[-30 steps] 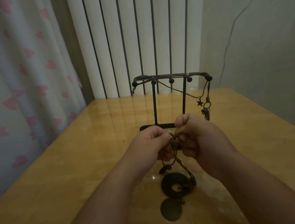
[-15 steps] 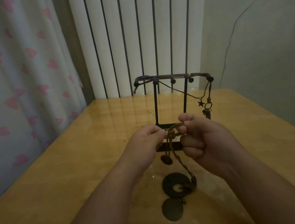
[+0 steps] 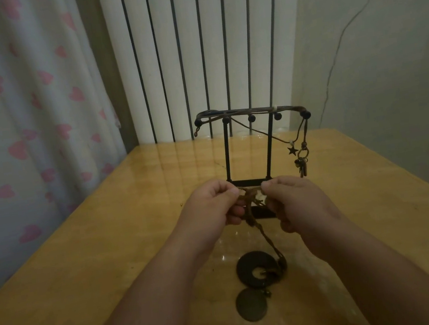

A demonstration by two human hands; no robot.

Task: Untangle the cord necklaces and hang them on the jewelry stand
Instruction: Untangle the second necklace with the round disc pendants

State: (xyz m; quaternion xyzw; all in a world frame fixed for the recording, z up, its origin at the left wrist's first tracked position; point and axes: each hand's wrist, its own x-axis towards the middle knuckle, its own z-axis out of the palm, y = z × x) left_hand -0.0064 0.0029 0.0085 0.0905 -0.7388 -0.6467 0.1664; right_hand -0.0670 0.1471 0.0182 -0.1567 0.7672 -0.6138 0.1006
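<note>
A black wire jewelry stand (image 3: 271,140) stands on the wooden table, straight ahead. Cord necklaces lie across its top bar, and a star charm (image 3: 292,150) and small keys (image 3: 302,165) hang at its right end. In front of the stand, my left hand (image 3: 211,206) and my right hand (image 3: 293,201) each pinch a brown cord necklace (image 3: 251,198) between thumb and fingers, a short stretch of tangled cord between them. The cord runs down to a dark ring pendant (image 3: 253,269) and a dark disc pendant (image 3: 251,306) lying on the table.
The wooden table (image 3: 113,273) reaches to a white ribbed radiator (image 3: 192,55) at the back. A curtain with pink hearts (image 3: 7,108) hangs on the left. A pale wall with a thin wire (image 3: 336,54) is on the right.
My hands have moved slightly apart, drawing a short piece of cord between them. The small bead that hung below my left hand half a second ago is no longer seen. The pendants lie where they were.
</note>
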